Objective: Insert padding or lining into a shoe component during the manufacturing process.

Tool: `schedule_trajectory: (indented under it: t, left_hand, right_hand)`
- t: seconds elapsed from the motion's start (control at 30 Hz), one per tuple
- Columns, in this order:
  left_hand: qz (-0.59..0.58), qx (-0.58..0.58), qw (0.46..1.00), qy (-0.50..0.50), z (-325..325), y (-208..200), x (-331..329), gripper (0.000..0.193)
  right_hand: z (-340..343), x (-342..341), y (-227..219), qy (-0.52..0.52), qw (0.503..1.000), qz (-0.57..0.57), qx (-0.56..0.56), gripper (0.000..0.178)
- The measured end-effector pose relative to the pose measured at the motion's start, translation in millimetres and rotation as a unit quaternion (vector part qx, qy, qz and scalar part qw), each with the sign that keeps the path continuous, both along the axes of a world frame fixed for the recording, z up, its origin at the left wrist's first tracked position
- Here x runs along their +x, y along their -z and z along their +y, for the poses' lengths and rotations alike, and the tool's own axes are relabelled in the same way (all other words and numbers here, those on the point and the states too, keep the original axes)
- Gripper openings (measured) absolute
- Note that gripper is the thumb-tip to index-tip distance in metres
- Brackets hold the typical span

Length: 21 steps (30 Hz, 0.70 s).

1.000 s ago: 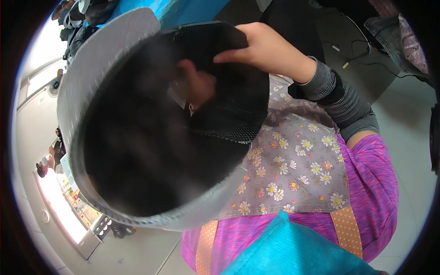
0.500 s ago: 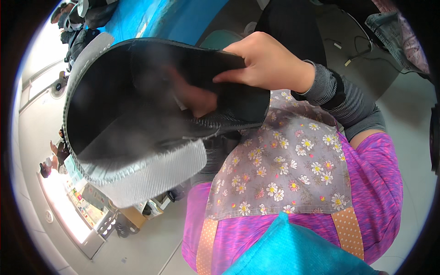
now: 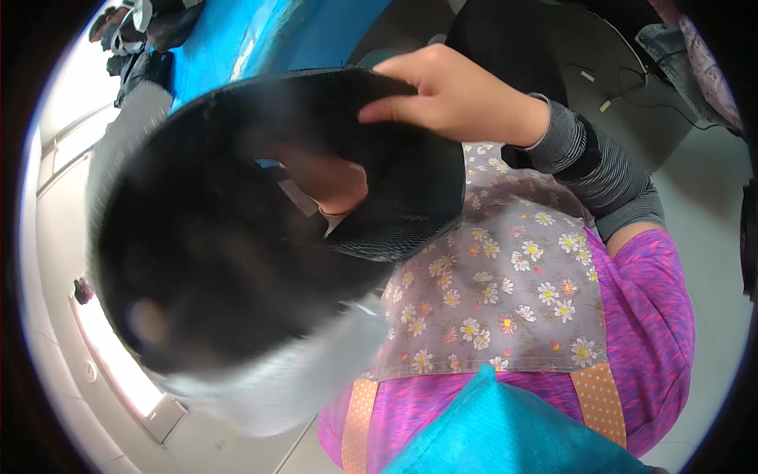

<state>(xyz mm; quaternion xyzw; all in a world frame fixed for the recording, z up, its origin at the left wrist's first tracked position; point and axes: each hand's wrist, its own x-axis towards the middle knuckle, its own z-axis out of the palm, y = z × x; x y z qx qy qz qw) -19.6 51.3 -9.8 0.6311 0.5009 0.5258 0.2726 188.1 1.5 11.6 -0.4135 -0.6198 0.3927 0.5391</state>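
Note:
A black cap-like piece (image 3: 221, 261) fills the left half of the head view, its dark hollow toward me. A pale grey-white band (image 3: 268, 395) runs along its lower edge, and both are smeared by motion. My right hand (image 3: 454, 99) pinches the upper right edge, thumb on the inside and fingers behind. Through a gap in the black fabric I see part of my left hand (image 3: 335, 182), blurred. Its fingers are mostly hidden, so its grip does not show. A small pale tag-like strip (image 3: 298, 197) sits beside it.
A blue covered surface (image 3: 276, 39) lies beyond the piece, with dark caps or similar items (image 3: 150, 63) at its left. My flowered apron (image 3: 489, 276) is close below my right arm. Cables (image 3: 632, 87) lie on the floor at the upper right.
The black piece has swung lower and nearer, its band now farther down. More of the gap around my left hand shows. My right hand keeps its pinch and has shifted slightly up.

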Motion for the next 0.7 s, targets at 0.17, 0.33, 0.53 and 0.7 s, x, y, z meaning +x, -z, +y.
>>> schedule_trajectory:
  t: [0.17,0.33,0.53,0.7]
  left_hand:
    - [-0.423,-0.305,0.819,0.24,-16,-35,-6,0.075]
    - [-0.39,-0.261,0.869,0.159,-23,-26,2,0.074]
    - [-0.339,-0.237,0.901,0.131,-24,-7,23,0.072]
    - [-0.309,-0.201,0.921,0.125,-32,-9,27,0.071]
  right_hand:
    - [1,-14,8,-0.066,0.993,0.076,0.062,0.029]
    - [9,-8,29,-0.091,0.992,0.085,0.024,0.023]
    - [19,-16,22,0.15,0.986,0.004,0.07,0.037]
    - [25,-33,14,0.222,0.969,-0.042,0.099,0.04]
